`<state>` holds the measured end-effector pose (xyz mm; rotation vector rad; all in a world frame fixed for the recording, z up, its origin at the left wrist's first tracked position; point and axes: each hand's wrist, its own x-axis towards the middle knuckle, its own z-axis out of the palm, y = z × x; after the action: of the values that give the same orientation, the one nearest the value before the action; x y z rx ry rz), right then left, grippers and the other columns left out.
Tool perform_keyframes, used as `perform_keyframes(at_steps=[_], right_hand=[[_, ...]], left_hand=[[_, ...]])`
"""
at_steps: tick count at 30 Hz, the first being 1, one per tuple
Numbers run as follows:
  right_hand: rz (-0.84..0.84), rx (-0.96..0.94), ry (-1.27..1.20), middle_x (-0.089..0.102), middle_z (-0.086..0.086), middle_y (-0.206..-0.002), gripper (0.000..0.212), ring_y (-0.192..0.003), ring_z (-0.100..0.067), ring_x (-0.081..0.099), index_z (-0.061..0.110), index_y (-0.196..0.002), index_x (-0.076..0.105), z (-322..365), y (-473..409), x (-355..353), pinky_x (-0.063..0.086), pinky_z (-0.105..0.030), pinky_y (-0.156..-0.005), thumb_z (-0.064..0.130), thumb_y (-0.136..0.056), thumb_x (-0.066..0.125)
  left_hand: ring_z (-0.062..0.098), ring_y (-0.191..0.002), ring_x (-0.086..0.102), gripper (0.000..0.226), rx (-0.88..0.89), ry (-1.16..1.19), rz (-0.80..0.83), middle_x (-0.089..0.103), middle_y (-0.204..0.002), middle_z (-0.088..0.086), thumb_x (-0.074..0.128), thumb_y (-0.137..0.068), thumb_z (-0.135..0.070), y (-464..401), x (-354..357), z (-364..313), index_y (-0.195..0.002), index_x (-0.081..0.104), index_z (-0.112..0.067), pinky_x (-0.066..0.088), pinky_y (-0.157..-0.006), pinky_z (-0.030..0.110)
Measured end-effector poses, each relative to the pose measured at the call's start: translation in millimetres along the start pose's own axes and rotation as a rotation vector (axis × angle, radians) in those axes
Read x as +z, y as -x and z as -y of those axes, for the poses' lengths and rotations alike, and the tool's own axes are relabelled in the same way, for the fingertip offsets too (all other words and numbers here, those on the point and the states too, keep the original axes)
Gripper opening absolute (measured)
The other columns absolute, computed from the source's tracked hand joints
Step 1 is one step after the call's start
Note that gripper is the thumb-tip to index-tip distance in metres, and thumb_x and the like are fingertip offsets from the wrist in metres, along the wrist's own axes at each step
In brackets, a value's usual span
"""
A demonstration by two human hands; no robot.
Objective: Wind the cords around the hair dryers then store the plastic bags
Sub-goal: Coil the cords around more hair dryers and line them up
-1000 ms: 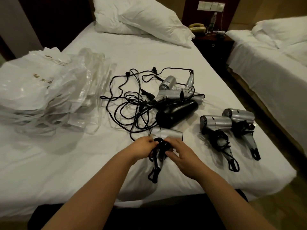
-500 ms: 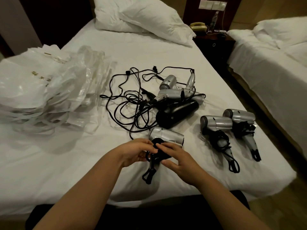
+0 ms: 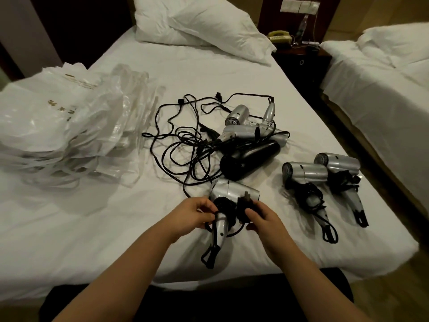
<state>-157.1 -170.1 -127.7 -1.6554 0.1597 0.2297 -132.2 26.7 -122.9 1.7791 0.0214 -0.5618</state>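
Note:
A silver hair dryer [image 3: 234, 192] lies at the near middle of the white bed [image 3: 92, 224], its black cord coiled around the handle. My left hand [image 3: 195, 214] grips the handle at the coil. My right hand [image 3: 261, 219] pinches the cord's black plug end [image 3: 246, 203] just right of the handle. Two silver dryers with wound cords [image 3: 306, 180] [image 3: 341, 165] lie to the right. Behind them sits a pile of unwound dryers, one black [image 3: 250, 160], with tangled cords [image 3: 181, 145]. A heap of clear plastic bags [image 3: 62, 126] rests on the left.
Pillows [image 3: 199, 26] lie at the head of the bed. A dark nightstand [image 3: 301, 59] with a phone and a bottle stands to the right, beside a second bed [image 3: 380, 73]. The bed's near edge runs just below my hands.
My hands have drawn apart. The right hand has pulled the plug end out to the right of the handle, and the dryer's silver barrel shows more fully above my hands.

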Motion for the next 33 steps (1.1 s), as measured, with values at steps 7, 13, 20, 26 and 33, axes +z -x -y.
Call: perform_keyframes(at_steps=[7,13,20,26,33], right_hand=[[-0.057,0.053,-0.230,0.065,-0.004,-0.105,0.027,-0.094,-0.015,0.064,0.020,-0.100,0.062,-9.2,-3.2,6.2,0.053,-0.021,-0.070,-0.003,-0.092,0.049],[-0.051,0.066,-0.187,0.061,-0.003,-0.114,0.026,-0.101,-0.017,0.064,0.026,-0.102,0.058,-9.9,1.9,7.3,0.052,-0.023,-0.073,0.004,-0.096,0.046],[-0.063,0.059,-0.058,0.064,0.001,-0.098,0.023,-0.065,-0.011,0.058,0.024,-0.111,0.055,-12.0,6.7,9.9,0.045,-0.021,-0.062,0.010,-0.099,0.042],[-0.061,0.081,-0.086,0.065,-0.004,-0.097,0.024,-0.067,-0.016,0.058,0.019,-0.115,0.056,-16.9,7.5,14.5,0.047,-0.022,-0.062,0.010,-0.099,0.040],[-0.082,0.033,0.035,0.065,-0.007,-0.098,0.028,-0.072,-0.013,0.061,0.021,-0.125,0.050,-23.3,9.8,9.9,0.048,-0.022,-0.066,0.015,-0.100,0.039]], left_hand=[[0.010,-0.070,0.062,0.024,0.128,-0.224,-0.364,0.061,-0.083,-0.006,0.063,-0.083,0.000,10.1,24.6,32.6,-0.080,0.060,-0.024,0.050,-0.068,0.017],[0.011,-0.081,0.060,0.013,0.160,-0.404,-0.470,0.057,-0.085,-0.013,0.064,-0.086,-0.017,13.1,35.9,41.6,-0.089,0.054,-0.025,0.051,-0.076,0.030],[0.012,-0.087,0.059,0.015,0.175,-0.329,-0.533,0.059,-0.093,-0.004,0.067,-0.084,-0.015,12.0,47.6,52.4,-0.095,0.057,-0.016,0.049,-0.079,0.027],[0.012,-0.075,0.053,0.013,0.137,-0.305,-0.461,0.055,-0.078,-0.008,0.066,-0.086,-0.017,10.1,46.7,54.2,-0.085,0.053,-0.019,0.038,-0.066,0.017],[0.011,-0.069,0.051,0.022,0.146,-0.129,-0.269,0.055,-0.069,-0.006,0.058,-0.092,-0.016,8.6,32.0,26.7,-0.071,0.052,-0.024,0.039,-0.067,0.023]])
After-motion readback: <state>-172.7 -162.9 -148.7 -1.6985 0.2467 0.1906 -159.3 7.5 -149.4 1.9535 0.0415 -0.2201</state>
